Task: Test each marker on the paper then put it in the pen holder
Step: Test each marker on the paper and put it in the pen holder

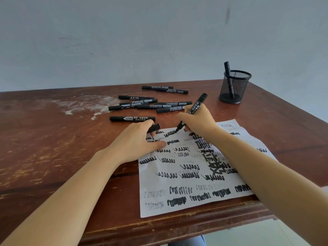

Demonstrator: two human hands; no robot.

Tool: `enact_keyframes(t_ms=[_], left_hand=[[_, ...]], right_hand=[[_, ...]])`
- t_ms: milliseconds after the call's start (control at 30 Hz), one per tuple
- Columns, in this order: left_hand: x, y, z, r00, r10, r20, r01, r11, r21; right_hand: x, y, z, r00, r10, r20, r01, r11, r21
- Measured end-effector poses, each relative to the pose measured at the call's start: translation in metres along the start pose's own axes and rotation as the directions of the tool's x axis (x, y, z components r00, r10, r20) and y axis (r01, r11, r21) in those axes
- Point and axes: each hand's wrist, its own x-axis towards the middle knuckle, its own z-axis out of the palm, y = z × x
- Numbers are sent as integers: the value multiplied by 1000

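Hands, left (pixel 136 141) holding cap (pixel 154 127), right (pixel 198 120) marker (pixel 196 105), crowd paper's (pixel 177 201) far edge.

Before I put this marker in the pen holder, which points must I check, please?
1. Marker tip touches the paper: ok.
2. Scribble at the tip is dark: ok.
3. Cap back on the marker: not ok; the left hand holds it.
4. Right hand grips the marker: ok.
5. Pen holder upright, with room: ok; one stored marker inside.
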Motion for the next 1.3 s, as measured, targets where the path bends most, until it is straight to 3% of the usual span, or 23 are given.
enact_keyframes(t_ms=[100, 233, 300, 533, 700, 1300], left_hand=[[-1, 0, 1, 1000, 20, -9, -20, 999, -28], [-3, -2, 2, 998, 29, -51, -40, 968, -248], [-4, -2, 2, 997, 35, -63, -51, 958, -281], [0, -5, 6, 998, 38, -50, -46, 985, -168], [2, -9, 8, 997, 49, -56, -57, 986, -155], [3, -9, 9, 989, 76, -124, -95, 983, -155]], right_hand=[[-1, -2, -1, 999, -18, -47, 18, 1000, 4], [0, -4, -5, 991, -48, -123, 65, 988, 141], [1, -5, -8, 992, -47, -115, 70, 975, 212], [-3, -7, -13, 996, -75, 54, 43, 890, 454], [-5, -12, -13, 990, 9, 139, -90, 801, 591], [-11, -12, -7, 975, -42, 220, -56, 906, 421]])
